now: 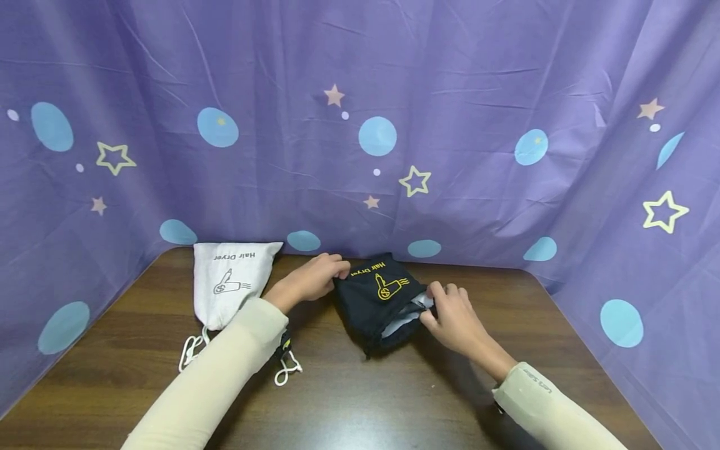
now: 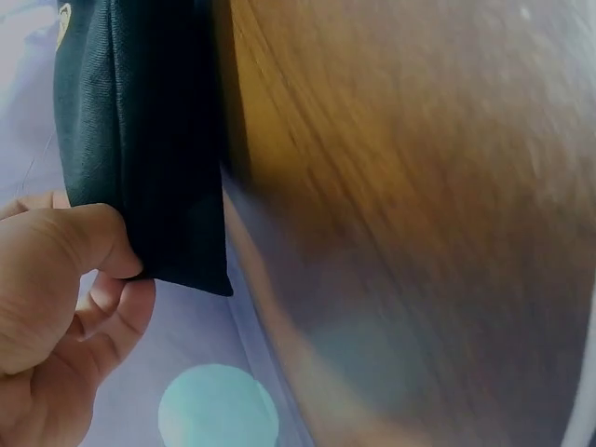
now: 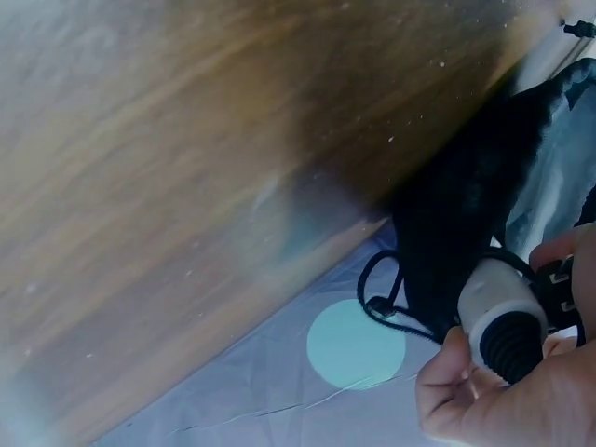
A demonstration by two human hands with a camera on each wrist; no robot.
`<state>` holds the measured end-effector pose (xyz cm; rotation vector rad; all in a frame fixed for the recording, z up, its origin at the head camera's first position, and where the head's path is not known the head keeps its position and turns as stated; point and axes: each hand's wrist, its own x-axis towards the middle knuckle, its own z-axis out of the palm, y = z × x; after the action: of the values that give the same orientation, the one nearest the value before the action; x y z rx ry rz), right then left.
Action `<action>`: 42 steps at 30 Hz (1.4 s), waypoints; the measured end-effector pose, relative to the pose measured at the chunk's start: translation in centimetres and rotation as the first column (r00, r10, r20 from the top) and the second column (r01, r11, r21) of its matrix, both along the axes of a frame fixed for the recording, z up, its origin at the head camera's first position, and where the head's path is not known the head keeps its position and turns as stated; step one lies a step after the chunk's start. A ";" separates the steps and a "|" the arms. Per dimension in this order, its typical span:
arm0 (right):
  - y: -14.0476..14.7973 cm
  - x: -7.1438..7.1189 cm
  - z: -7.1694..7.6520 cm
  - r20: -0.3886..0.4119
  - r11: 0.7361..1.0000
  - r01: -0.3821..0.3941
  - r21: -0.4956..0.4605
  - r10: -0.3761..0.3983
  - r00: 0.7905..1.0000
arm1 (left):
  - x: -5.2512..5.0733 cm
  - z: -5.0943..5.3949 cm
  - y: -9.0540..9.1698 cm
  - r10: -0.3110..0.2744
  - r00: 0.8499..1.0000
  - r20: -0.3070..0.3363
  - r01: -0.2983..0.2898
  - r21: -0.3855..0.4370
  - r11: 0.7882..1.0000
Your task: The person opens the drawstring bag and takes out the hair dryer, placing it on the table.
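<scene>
Legible text, recorded from my side:
1. Black drawstring pouch (image 1: 362, 309), in my grip: "Hair Dryer" in yellow lettering (image 1: 368, 269), upside down to me and slanted. Beside it, a yellow dryer pictogram (image 1: 390, 287) with an S-like mark in a circle and wavy lines at the nozzle.
2. White drawstring pouch (image 1: 216, 312): the same "Hair Dryer" in dark lettering (image 1: 234, 256), upside down; dark outlined dryer sign (image 1: 230, 284), also with wavy lines.
3. My right sleeve (image 1: 554, 409): small dark print (image 1: 537, 380), inverted, which I read as "Let's Slim".
4. Left wrist view: yellow print fragment (image 2: 63, 24) on the black pouch, unreadable.
</scene>
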<state>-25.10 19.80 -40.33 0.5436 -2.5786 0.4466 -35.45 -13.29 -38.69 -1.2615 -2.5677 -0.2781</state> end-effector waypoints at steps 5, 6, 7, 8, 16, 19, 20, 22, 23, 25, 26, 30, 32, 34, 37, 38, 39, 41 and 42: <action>1.4 -0.1 0.0 0.003 0.996 -0.080 0.024 0.080 0.997 | -0.2 0.0 -0.9 0.013 1.000 -0.025 -0.013 0.010 1.000; 1.7 -0.1 0.0 0.003 0.995 -0.094 0.027 0.094 0.996 | -0.2 0.0 -1.0 0.018 0.999 -0.026 -0.018 0.012 1.000; 2.0 -0.1 0.0 0.004 0.994 -0.106 0.031 0.106 0.994 | -0.2 -0.1 -1.1 0.021 0.999 -0.026 -0.021 0.013 1.000; 2.2 -0.1 0.0 0.004 0.993 -0.116 0.034 0.116 0.993 | -0.2 -0.1 -1.2 0.020 0.999 -0.027 -0.020 0.014 1.000; 2.9 -0.5 -0.3 -0.008 0.988 -0.149 0.045 0.149 0.989 | 0.8 -0.7 -0.2 -0.075 0.996 -0.050 0.073 -0.036 0.997; 2.9 -0.6 -0.3 -0.019 0.988 -0.149 0.042 0.150 0.989 | 1.0 -0.8 0.5 -0.144 0.987 -0.067 0.139 -0.064 0.988; 2.9 -0.6 -0.3 -0.022 0.988 -0.150 0.041 0.151 0.988 | 1.1 -0.9 0.8 -0.157 0.985 -0.071 0.151 -0.076 0.986; 3.0 -0.7 -0.4 -0.029 0.988 -0.150 0.044 0.152 0.988 | 1.1 -1.0 1.1 -0.176 0.979 -0.103 0.165 -0.106 0.981; 3.0 -0.7 -0.4 -0.032 0.987 -0.152 0.045 0.153 0.988 | 1.1 -1.1 1.2 -0.179 0.976 -0.122 0.164 -0.124 0.979; 3.1 -0.9 -0.5 -0.032 0.987 -0.154 0.047 0.155 0.987 | 1.2 -1.2 1.4 -0.178 0.969 -0.169 0.153 -0.155 0.976; 3.2 -0.9 -0.6 -0.031 0.987 -0.156 0.047 0.158 0.987 | 1.2 -1.2 1.4 -0.175 0.966 -0.188 0.143 -0.170 0.975; 3.8 -0.9 -0.6 -0.031 0.985 -0.165 0.045 0.166 0.986 | 1.3 -1.1 1.1 -0.147 0.964 -0.220 0.103 -0.199 0.975; 4.1 -0.8 -0.6 -0.030 0.985 -0.169 0.045 0.170 0.985 | 1.3 -1.0 0.8 -0.127 0.970 -0.207 0.084 -0.206 0.975; 4.3 -0.8 -0.6 -0.026 0.985 -0.169 0.044 0.171 0.985 | 1.4 -0.8 0.5 -0.111 0.976 -0.186 0.073 -0.201 0.977; 4.7 -0.8 -0.7 -0.023 0.985 -0.169 0.045 0.170 0.985 | 1.3 -0.6 0.0 -0.100 0.982 -0.163 0.071 -0.175 0.982; 4.8 -0.8 -0.8 -0.024 0.985 -0.169 0.043 0.170 0.985 | 1.2 -0.6 -0.1 -0.097 0.983 -0.157 0.071 -0.164 0.984; 4.9 -0.8 -0.8 -0.027 0.985 -0.169 0.042 0.171 0.985 | 1.2 -0.6 -0.3 -0.096 0.983 -0.154 0.073 -0.149 0.986; 5.1 -0.8 -0.9 -0.034 0.985 -0.171 0.036 0.173 0.984 | 1.0 -0.5 -0.5 -0.094 0.984 -0.151 0.076 -0.122 0.990; 5.2 -0.8 -1.0 -0.036 0.985 -0.171 0.033 0.173 0.984 | 1.0 -0.5 -0.6 -0.096 0.984 -0.148 0.079 -0.113 0.990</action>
<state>-25.90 24.97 -41.31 0.7822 -2.5149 0.4508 -34.49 -13.88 -39.19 -1.3787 -2.4293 -0.0586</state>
